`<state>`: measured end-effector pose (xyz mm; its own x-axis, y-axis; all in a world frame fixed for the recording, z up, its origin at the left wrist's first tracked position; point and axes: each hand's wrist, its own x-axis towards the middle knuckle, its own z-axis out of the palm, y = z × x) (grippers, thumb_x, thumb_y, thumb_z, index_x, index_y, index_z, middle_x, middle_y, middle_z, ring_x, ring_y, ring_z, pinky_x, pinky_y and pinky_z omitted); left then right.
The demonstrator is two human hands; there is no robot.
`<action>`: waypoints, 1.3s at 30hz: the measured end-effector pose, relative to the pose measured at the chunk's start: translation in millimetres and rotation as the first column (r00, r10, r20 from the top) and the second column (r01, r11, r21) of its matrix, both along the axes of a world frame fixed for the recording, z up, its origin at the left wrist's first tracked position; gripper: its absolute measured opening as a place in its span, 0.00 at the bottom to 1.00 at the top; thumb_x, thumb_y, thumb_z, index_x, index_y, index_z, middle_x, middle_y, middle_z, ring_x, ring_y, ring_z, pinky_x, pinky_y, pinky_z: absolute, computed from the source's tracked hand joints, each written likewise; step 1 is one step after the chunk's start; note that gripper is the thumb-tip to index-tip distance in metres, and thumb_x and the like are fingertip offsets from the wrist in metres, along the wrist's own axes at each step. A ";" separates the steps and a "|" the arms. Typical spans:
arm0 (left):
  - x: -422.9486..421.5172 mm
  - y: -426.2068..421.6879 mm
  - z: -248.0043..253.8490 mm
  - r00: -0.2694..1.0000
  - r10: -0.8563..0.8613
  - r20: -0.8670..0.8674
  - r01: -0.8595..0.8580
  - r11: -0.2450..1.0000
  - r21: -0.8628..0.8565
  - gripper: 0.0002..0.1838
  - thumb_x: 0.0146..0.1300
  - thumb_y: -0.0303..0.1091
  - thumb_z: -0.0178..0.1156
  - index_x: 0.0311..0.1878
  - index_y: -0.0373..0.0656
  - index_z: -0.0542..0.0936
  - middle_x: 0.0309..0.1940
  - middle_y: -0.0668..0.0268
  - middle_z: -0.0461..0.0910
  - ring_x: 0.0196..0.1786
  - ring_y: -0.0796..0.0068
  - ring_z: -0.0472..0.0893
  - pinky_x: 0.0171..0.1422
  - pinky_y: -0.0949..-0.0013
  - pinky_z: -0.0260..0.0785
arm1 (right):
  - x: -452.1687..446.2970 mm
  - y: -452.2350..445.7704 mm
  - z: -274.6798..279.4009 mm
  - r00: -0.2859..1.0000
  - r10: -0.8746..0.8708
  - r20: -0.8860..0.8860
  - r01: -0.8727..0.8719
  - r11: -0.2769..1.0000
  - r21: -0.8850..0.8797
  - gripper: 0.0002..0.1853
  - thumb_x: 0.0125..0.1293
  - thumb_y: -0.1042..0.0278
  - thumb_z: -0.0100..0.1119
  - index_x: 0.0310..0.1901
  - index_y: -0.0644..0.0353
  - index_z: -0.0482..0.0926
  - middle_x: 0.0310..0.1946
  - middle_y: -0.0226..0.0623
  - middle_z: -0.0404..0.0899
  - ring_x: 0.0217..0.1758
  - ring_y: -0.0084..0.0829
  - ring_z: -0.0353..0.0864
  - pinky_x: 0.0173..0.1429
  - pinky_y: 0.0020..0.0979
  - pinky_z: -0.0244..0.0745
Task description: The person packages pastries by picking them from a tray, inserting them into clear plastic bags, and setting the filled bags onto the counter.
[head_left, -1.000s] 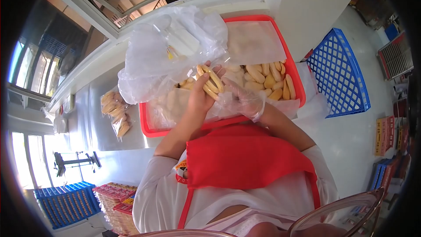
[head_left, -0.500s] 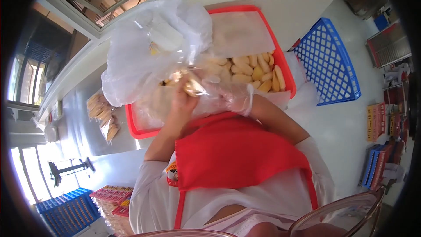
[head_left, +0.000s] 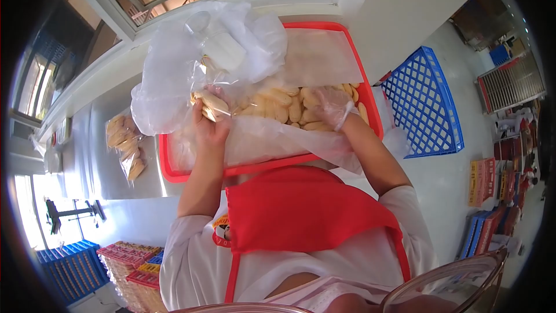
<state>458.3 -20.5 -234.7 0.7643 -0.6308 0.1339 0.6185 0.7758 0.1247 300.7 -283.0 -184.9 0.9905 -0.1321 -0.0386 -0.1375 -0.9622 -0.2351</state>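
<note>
Pale yellow finger-shaped pastries (head_left: 272,101) lie piled in a red tray (head_left: 373,110) lined with whitish paper (head_left: 321,52). My left hand (head_left: 211,122), bare, is closed on a clear plastic bag (head_left: 209,104) with several pastries inside, over the tray's left part. In a clear plastic glove, my right hand (head_left: 335,109) reaches into the pile on the tray's right side. Its fingertips touch the pastries, but whether they grip one is unclear. Behind my left hand a large translucent plastic bag (head_left: 168,81) covers the tray's back left, with a white container (head_left: 226,51) on it.
Filled clear bags (head_left: 126,145) lie on the metal table (head_left: 95,162) to the left. A blue crate (head_left: 425,104) stands right of the tray. Further crates (head_left: 72,272) are at lower left, and a wall and window frame (head_left: 130,35) bound the back.
My right hand has left the bag and moved right into the pastry pile. My left hand, still holding the bag, has shifted left. The camera view has moved slightly.
</note>
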 end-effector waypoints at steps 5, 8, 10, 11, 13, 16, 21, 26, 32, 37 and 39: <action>-3.1 -6.1 6.2 0.994 -0.025 -0.109 0.024 1.000 -0.015 0.19 0.55 0.33 0.57 0.51 0.44 0.71 0.46 0.64 0.76 0.52 0.64 0.73 0.58 0.58 0.66 | 35.9 30.3 -3.5 0.971 0.231 -0.055 -0.233 0.972 -0.025 0.24 0.54 0.63 0.54 0.54 0.56 0.66 0.48 0.44 0.69 0.54 0.43 0.69 0.53 0.38 0.69; -3.1 -5.9 3.6 0.995 0.014 -0.098 -0.009 0.999 0.051 0.19 0.56 0.33 0.56 0.52 0.44 0.70 0.46 0.65 0.76 0.52 0.63 0.73 0.59 0.58 0.65 | 54.2 40.4 -26.0 0.978 0.207 -0.024 -0.208 0.968 -0.143 0.23 0.54 0.64 0.52 0.54 0.55 0.66 0.47 0.44 0.70 0.54 0.40 0.69 0.52 0.37 0.69; 0.4 -2.9 -1.7 0.996 0.027 -0.080 -0.023 0.998 0.058 0.19 0.57 0.34 0.56 0.52 0.44 0.70 0.47 0.65 0.75 0.53 0.63 0.73 0.59 0.57 0.65 | 52.5 49.4 -2.4 0.983 0.177 -0.044 -0.180 0.981 -0.075 0.23 0.54 0.64 0.52 0.54 0.53 0.67 0.46 0.43 0.70 0.54 0.39 0.70 0.51 0.37 0.70; 3.5 -1.9 -6.2 0.998 0.014 -0.068 -0.012 0.999 0.037 0.19 0.57 0.35 0.55 0.52 0.45 0.70 0.47 0.65 0.75 0.53 0.63 0.73 0.59 0.57 0.65 | 55.9 51.1 -5.4 0.985 0.162 -0.056 -0.167 0.981 -0.099 0.23 0.55 0.64 0.52 0.55 0.52 0.66 0.46 0.43 0.71 0.53 0.40 0.71 0.51 0.37 0.69; 3.1 -1.3 -5.0 0.996 0.023 -0.086 -0.020 0.999 0.026 0.19 0.57 0.36 0.55 0.52 0.45 0.70 0.48 0.65 0.74 0.53 0.63 0.72 0.58 0.57 0.65 | 61.9 51.1 -19.8 0.987 0.133 -0.088 -0.145 0.978 -0.150 0.23 0.55 0.64 0.52 0.55 0.50 0.66 0.45 0.44 0.72 0.51 0.40 0.72 0.51 0.37 0.69; -3.0 -4.9 2.6 0.992 0.059 -0.115 -0.051 0.996 0.071 0.20 0.57 0.37 0.56 0.53 0.46 0.69 0.48 0.67 0.73 0.54 0.64 0.72 0.55 0.55 0.66 | 59.1 36.2 -32.8 0.956 0.232 0.180 -0.143 0.903 -0.405 0.22 0.57 0.67 0.51 0.55 0.49 0.66 0.45 0.44 0.73 0.50 0.41 0.73 0.53 0.39 0.68; -2.9 -7.2 3.6 0.996 0.072 -0.052 -0.067 0.993 0.094 0.20 0.56 0.37 0.57 0.52 0.47 0.69 0.47 0.67 0.73 0.53 0.65 0.71 0.54 0.55 0.66 | 36.4 -18.2 -43.4 0.918 -0.083 0.387 -0.185 0.775 0.605 0.22 0.56 0.70 0.50 0.54 0.52 0.64 0.43 0.45 0.74 0.46 0.41 0.74 0.52 0.37 0.69; 0.5 -8.5 -1.5 0.997 0.046 -0.060 -0.041 0.996 0.082 0.18 0.56 0.36 0.57 0.51 0.46 0.70 0.47 0.66 0.74 0.54 0.65 0.71 0.56 0.56 0.65 | 18.8 -38.5 -24.0 0.929 -0.363 0.074 0.289 0.835 0.469 0.23 0.55 0.74 0.49 0.55 0.53 0.63 0.41 0.39 0.74 0.45 0.33 0.75 0.49 0.31 0.70; 4.3 -4.6 -8.1 0.998 0.053 -0.044 -0.048 0.994 0.100 0.17 0.57 0.35 0.55 0.51 0.45 0.71 0.48 0.65 0.74 0.54 0.64 0.71 0.57 0.56 0.64 | -1.7 -63.7 -16.1 0.824 -0.552 0.128 0.272 0.583 0.765 0.23 0.55 0.70 0.53 0.55 0.54 0.65 0.38 0.37 0.74 0.40 0.26 0.73 0.46 0.27 0.69; 3.2 -6.8 -8.4 0.998 0.027 -0.064 -0.018 0.991 0.136 0.17 0.58 0.35 0.55 0.51 0.45 0.71 0.48 0.65 0.73 0.53 0.65 0.72 0.57 0.56 0.64 | -12.1 -45.4 -10.5 0.915 -0.304 -0.264 0.397 0.792 0.463 0.26 0.56 0.69 0.53 0.58 0.53 0.63 0.45 0.41 0.74 0.45 0.34 0.75 0.51 0.31 0.69; 3.4 -7.6 -7.8 0.999 0.023 -0.022 -0.019 0.991 0.134 0.18 0.58 0.35 0.55 0.51 0.45 0.70 0.47 0.65 0.73 0.53 0.65 0.72 0.57 0.56 0.64 | -14.2 -38.0 -14.7 0.931 -0.285 -0.229 0.363 0.792 0.490 0.27 0.56 0.69 0.53 0.59 0.53 0.62 0.47 0.44 0.74 0.48 0.39 0.74 0.53 0.32 0.68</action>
